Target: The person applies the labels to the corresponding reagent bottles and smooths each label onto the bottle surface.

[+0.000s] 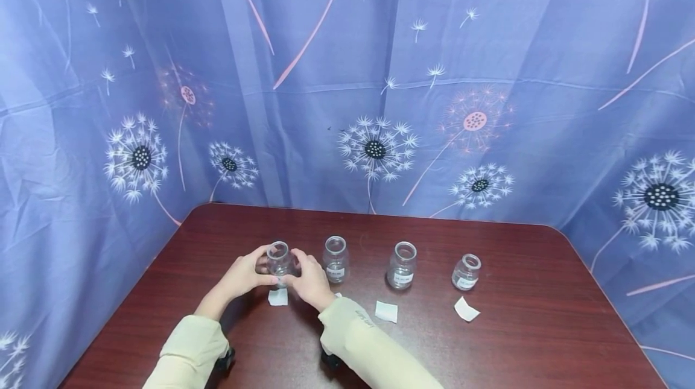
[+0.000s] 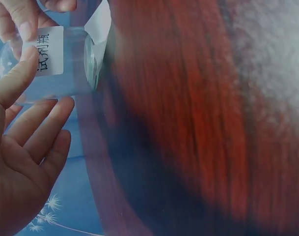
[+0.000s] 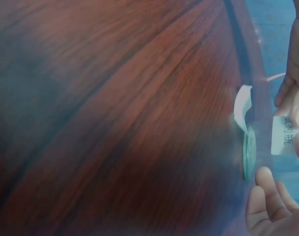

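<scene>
A clear glass reagent bottle [image 1: 279,263] stands upright on the table at the left end of a row. From its left side, my left hand [image 1: 242,274] holds it, thumb on the front. My right hand [image 1: 311,282] grips the opposite side, its thumb also at the front. In the left wrist view, both thumbs press on a white label [image 2: 51,51] with black Chinese characters; the lower fingers of the left hand spread loosely below the glass. A small piece of white paper [image 1: 278,297] lies just in front of the bottle's base.
To the right stand three more labelled glass bottles: one [image 1: 336,261] near my right hand, a wider one [image 1: 402,265], and a shorter one [image 1: 466,272]. White paper pieces [image 1: 387,311] lie before them. A blue dandelion-print curtain [image 1: 326,154] hangs behind the brown table [image 1: 516,335].
</scene>
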Tool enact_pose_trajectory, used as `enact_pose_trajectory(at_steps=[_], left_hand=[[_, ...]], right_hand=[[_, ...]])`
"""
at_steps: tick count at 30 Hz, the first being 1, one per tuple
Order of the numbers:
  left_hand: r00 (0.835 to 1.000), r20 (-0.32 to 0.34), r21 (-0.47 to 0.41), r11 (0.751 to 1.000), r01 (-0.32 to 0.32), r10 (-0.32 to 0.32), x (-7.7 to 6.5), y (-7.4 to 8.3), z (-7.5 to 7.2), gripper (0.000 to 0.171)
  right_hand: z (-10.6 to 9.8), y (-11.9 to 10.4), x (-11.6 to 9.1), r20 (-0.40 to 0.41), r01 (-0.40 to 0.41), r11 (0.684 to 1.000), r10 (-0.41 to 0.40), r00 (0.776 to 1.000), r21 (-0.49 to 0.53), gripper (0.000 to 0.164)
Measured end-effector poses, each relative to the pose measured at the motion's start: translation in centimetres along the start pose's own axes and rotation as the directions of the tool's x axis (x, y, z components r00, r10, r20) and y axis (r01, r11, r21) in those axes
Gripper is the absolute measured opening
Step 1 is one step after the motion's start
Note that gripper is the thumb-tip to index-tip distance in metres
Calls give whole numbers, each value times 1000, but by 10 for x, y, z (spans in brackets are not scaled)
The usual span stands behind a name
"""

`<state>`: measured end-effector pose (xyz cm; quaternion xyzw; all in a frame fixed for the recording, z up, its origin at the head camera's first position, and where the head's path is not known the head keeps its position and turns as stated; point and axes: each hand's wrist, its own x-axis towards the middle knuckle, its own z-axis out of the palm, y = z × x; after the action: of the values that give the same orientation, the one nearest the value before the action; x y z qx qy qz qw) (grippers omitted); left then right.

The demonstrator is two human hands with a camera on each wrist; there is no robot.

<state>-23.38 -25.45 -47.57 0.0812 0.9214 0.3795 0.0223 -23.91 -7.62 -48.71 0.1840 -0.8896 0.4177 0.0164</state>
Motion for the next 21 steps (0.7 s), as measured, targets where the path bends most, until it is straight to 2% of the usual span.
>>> enact_pose_trajectory(at_steps=[5,11,14,17,21], left_hand=[[1000,10,-65,998,-3,4,-1,-3,-3,66],[999,17,-62,998,-32,33,-5,-5,-7,58],[999,14,-62,997,-43,44,-6,-6,-5,58],[998,1,-13,998,-64,64,-6,-7,0,65],[998,-27,118,991,-62,65,-5,-7,10,80]], right_hand=[[-3,5,1,-7,62,998,-62,998,-7,51],[-6,10,1,3,105,994,-105,994,-31,44],[-7,10,1,25,109,993,-109,994,-36,47],[-7,9,0,61,99,994,-97,993,-36,55],[-3,6,-2,94,68,997,-64,994,-46,65]])
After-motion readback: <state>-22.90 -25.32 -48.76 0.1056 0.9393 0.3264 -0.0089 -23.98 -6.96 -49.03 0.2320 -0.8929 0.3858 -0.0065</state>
